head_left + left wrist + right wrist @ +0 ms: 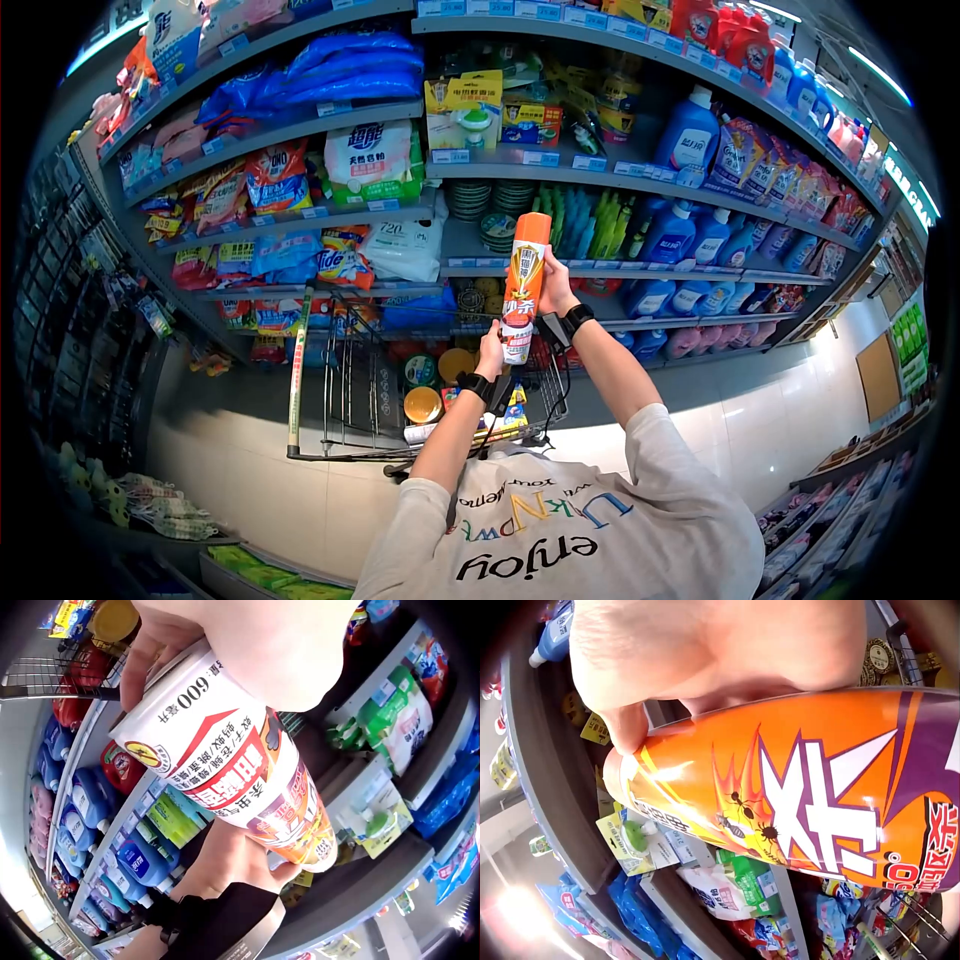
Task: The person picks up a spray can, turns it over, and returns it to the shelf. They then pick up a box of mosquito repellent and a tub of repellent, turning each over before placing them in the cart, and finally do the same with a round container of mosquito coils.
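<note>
An orange and white spray can [522,290] with an orange cap is held upright in front of the chest. The left hand [490,352] grips its lower white end, and the right hand [556,287] grips its side higher up. In the left wrist view, fingers of the left hand [161,645] curl round the bottom of the can [225,750], with the right hand [232,859] behind it nearer the cap end. The right wrist view shows the right hand [720,652] along the can's side [817,787], printed with ants.
Curved shelves [545,158] of detergent bottles, bags and boxes stand ahead. A wire shopping cart [350,400] holding several items is below and left of the hands, with a long green and white pole [297,375] at its left. Pale floor tiles [250,480] surround it.
</note>
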`<state>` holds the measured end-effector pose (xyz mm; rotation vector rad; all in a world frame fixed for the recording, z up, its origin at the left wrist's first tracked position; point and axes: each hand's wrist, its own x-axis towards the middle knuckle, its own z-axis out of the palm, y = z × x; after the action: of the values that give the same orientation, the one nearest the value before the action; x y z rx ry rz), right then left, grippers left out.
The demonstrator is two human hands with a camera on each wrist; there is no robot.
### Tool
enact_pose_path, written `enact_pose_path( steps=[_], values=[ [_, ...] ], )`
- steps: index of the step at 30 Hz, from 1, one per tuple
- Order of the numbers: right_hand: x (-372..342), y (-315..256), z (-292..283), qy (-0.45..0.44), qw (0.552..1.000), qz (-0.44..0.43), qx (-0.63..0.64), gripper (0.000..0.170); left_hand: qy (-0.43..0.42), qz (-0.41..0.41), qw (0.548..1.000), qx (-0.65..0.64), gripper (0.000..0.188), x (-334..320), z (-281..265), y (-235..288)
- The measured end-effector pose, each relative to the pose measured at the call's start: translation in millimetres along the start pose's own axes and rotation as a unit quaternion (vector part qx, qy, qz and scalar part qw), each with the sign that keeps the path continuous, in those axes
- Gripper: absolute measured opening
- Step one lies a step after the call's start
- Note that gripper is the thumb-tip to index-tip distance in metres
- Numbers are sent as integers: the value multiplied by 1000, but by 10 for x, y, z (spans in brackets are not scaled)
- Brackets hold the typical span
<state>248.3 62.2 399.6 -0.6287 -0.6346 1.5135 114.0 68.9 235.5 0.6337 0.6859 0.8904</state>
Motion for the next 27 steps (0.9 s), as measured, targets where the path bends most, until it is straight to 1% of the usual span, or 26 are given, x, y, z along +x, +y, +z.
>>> enact_pose_path(
  steps=[4, 7, 9, 12, 17, 19, 20, 22, 26, 27],
  values=[
    [-1, -24, -7, -29, 1000, -8, 10, 61, -8, 21, 1000, -13, 48, -21, 52, 24],
    [-34, -22, 33, -36, 999, -16, 11, 61, 8, 38, 999, -19, 48, -16, 59, 22],
    [-91, -27, 89, -25, 1000, -19, 0, 61, 1, 37, 999, 34, 42, -40, 33, 32],
    [-111, 17, 128, -24, 999, -28, -15, 60, 15, 36, 999, 28, 41, -88, 8, 18],
    [-110, 107, 107, -17, 1000, -5, -6, 60, 10, 47, 998, 41, 41, -177, -55, 10],
    [-97, 142, 100, -24, 1000, -6, -10, 60, 49, 51, 997, 24, 45, -231, -44, 22],
    [-93, 157, 92, -30, 999, -8, -13, 60, 51, 52, 997, 24, 45, -255, -42, 30],
    [-95, 182, 94, -30, 999, -8, -9, 61, 63, 77, 994, 44, 44, -260, -83, -5],
    [-115, 213, 95, -38, 999, -19, -7, 62, 100, 64, 989, 86, 43, -98, -240, -101],
    [-130, 215, 114, -38, 999, -21, -13, 62, 113, 83, 985, 103, 43, -90, -259, -111]
  ],
)
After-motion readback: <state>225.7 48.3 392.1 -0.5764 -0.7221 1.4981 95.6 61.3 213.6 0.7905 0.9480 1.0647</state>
